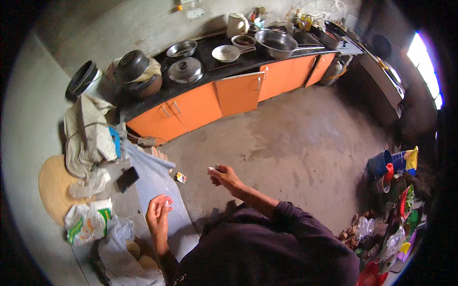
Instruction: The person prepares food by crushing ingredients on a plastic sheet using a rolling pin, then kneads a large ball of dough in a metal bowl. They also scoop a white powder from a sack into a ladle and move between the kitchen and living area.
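My left hand [158, 211] hangs over a light grey-blue sheet [152, 178] on the floor side, palm turned inward, fingers loosely curled and apart, nothing seen in it. My right hand [223, 176] is over the bare concrete floor [272, 150]; its fingers are bent, with something small and whitish at the fingertips that I cannot tell apart from the fingers. A small printed packet [181, 177] lies between the hands and farther off, near the sheet's edge. Left of the sheet lies a black smartphone-like slab [127, 179].
A black counter with orange cabinets [200, 107] carries a lidded pot [185, 70], pans and a large steel bowl [276, 40]. One cabinet door [239, 94] stands ajar. Sacks [86, 132] and plastic bags [86, 221] crowd the left; a blue bucket [380, 161] and clutter stand right.
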`<action>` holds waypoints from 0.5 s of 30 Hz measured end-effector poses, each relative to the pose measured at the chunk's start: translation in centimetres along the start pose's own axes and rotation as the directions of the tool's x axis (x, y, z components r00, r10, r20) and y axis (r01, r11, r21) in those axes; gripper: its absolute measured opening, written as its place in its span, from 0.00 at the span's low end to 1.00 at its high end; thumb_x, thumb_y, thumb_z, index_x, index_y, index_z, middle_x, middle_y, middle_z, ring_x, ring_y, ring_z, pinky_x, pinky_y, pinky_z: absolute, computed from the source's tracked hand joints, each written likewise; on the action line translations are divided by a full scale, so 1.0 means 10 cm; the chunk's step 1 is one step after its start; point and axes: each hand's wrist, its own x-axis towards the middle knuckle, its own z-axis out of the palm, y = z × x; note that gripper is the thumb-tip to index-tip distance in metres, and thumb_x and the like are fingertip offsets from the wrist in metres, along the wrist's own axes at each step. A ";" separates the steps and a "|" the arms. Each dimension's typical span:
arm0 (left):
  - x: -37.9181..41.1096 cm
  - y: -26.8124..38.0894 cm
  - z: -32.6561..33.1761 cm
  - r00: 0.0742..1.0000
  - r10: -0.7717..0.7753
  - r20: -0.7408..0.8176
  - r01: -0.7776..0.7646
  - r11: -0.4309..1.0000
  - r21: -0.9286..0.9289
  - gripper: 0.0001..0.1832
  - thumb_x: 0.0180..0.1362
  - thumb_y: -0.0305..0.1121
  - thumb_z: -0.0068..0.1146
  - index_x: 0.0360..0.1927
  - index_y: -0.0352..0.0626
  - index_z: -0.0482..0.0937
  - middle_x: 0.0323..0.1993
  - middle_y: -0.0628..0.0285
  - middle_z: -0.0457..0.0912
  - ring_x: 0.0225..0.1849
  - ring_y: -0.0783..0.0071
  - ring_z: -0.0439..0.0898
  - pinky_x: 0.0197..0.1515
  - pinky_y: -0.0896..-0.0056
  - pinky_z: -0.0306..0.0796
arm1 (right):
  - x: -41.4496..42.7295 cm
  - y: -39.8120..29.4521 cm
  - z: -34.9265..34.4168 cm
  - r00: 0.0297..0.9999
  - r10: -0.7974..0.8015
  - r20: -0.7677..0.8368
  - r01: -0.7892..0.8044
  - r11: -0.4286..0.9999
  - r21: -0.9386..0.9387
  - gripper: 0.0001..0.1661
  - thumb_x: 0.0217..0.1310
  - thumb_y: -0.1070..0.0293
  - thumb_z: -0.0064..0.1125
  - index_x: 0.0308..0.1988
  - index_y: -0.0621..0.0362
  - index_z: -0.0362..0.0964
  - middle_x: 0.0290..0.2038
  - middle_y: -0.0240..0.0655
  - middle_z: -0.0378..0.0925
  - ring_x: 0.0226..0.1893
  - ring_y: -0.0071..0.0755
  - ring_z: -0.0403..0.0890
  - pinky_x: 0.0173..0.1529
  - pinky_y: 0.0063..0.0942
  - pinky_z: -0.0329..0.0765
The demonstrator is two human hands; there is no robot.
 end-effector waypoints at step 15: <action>2.22 0.12 1.62 0.827 0.089 0.555 -0.212 0.964 0.163 0.19 0.57 0.29 0.56 0.52 0.42 0.71 0.47 0.58 0.76 0.48 0.69 0.76 0.44 0.70 0.74 | 0.47 -0.76 -1.83 0.825 -0.162 -0.541 0.326 0.919 0.222 0.12 0.61 0.62 0.55 0.28 0.54 0.66 0.20 0.22 0.63 0.20 0.17 0.62 0.26 0.19 0.61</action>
